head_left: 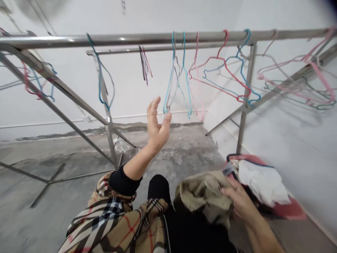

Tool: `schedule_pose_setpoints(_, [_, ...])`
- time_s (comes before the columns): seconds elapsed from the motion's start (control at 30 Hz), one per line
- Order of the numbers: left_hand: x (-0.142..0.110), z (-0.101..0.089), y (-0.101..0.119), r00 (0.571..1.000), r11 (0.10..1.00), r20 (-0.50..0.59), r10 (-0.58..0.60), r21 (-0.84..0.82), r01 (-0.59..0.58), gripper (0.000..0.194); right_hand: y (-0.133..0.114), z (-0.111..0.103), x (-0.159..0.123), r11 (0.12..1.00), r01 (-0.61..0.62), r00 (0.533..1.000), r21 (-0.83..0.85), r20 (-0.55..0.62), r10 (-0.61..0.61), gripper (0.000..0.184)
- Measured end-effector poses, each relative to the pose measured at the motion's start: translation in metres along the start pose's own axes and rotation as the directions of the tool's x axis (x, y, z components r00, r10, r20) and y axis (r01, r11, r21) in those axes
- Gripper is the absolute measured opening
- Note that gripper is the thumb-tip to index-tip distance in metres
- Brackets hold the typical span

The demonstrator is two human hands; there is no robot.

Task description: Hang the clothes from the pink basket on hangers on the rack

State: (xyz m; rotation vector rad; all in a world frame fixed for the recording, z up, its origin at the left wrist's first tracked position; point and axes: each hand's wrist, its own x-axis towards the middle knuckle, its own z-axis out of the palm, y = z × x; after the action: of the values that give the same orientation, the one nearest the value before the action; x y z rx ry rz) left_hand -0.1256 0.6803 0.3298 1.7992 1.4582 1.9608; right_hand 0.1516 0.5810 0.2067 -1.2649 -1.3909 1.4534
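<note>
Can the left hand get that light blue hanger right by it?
Probably yes. The left hand is raised, open and empty, the light blue hanger shows right beside its fingers, and nothing seems to block the way, though depth is hard to judge.

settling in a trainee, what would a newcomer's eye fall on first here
Probably the bright blue, red and pink hangers strung along the metal rail across the top. Next, the left grip, raised open and holding nothing below the rail near the centre. Then the khaki cloth, bunched in the right grip at lower right of centre.
</note>
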Motion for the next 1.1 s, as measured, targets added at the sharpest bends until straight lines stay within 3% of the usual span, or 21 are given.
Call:
schedule_pose_setpoints(0.07, [-0.044, 0.000, -0.006, 0.991, 1.000, 0.135, 0.009, 0.025, -0.012, 0.048, -0.018, 0.000, 0.015, 0.996, 0.012, 0.999, 0.088, -0.041, -0.008, 0.018])
schedule_pose_setpoints(0.13, [-0.086, 0.002, -0.014, 0.950, 0.999, 0.309, -0.043, 0.023, 0.037, 0.047, -0.035, 0.002, 0.029, 0.990, 0.030, 0.998, 0.135, -0.057, -0.022, 0.016])
schedule_pose_setpoints(0.23, [-0.130, 0.005, -0.027, 0.836, 0.981, 0.518, -0.180, 0.034, 0.191, 0.051, -0.057, 0.007, 0.039, 0.989, 0.071, 0.997, 0.133, -0.022, -0.068, 0.020])
schedule_pose_setpoints(0.3, [-0.144, 0.007, -0.038, 0.767, 0.960, 0.591, -0.252, 0.054, 0.274, 0.058, -0.068, 0.012, 0.040, 0.989, 0.082, 0.996, 0.126, 0.011, -0.085, 0.025])
schedule_pose_setpoints(0.4, [-0.147, 0.009, -0.055, 0.709, 0.915, 0.589, -0.386, 0.149, 0.375, 0.066, -0.079, 0.018, 0.039, 0.992, 0.069, 0.996, 0.106, 0.051, -0.074, 0.025])
schedule_pose_setpoints(0.47, [-0.145, 0.009, -0.067, 0.650, 0.831, 0.536, -0.538, 0.209, 0.516, 0.066, -0.082, 0.020, 0.037, 0.994, 0.058, 0.995, 0.093, 0.073, -0.065, 0.021])
schedule_pose_setpoints(0.57, [-0.140, 0.004, -0.084, 0.549, 0.684, 0.462, -0.696, 0.196, 0.703, 0.046, -0.083, 0.018, 0.036, 0.993, 0.085, 0.995, 0.080, 0.040, -0.088, 0.018])
schedule_pose_setpoints(0.63, [-0.133, -0.004, -0.090, 0.517, 0.630, 0.447, -0.730, 0.145, 0.763, 0.029, -0.080, 0.014, 0.038, 0.991, 0.127, 0.991, 0.042, 0.030, -0.128, 0.021])
schedule_pose_setpoints(0.7, [-0.122, -0.018, -0.090, 0.480, 0.560, 0.438, -0.760, 0.067, 0.826, 0.027, -0.079, 0.012, 0.043, 0.985, 0.166, 0.984, -0.040, 0.075, -0.163, 0.025])
schedule_pose_setpoints(0.83, [-0.090, -0.062, -0.065, 0.452, 0.433, 0.407, -0.794, -0.144, 0.890, 0.034, -0.083, 0.025, 0.057, 0.904, 0.290, 0.926, -0.315, 0.330, -0.182, 0.034])
schedule_pose_setpoints(0.93, [-0.075, -0.101, -0.031, 0.436, 0.286, 0.404, -0.804, -0.380, 0.880, 0.033, -0.095, 0.050, 0.067, 0.774, 0.444, 0.794, -0.451, 0.599, -0.107, 0.035])
schedule_pose_setpoints(1.0, [-0.073, -0.121, -0.010, 0.471, 0.258, 0.404, -0.784, -0.477, 0.840, 0.030, -0.109, 0.069, 0.078, 0.701, 0.535, 0.717, -0.471, 0.693, -0.082, 0.039])
schedule_pose_setpoints(1.1, [-0.084, -0.138, 0.008, 0.548, 0.339, 0.393, -0.739, -0.487, 0.805, 0.026, -0.144, 0.103, 0.102, 0.719, 0.580, 0.706, -0.384, 0.676, -0.209, 0.051])
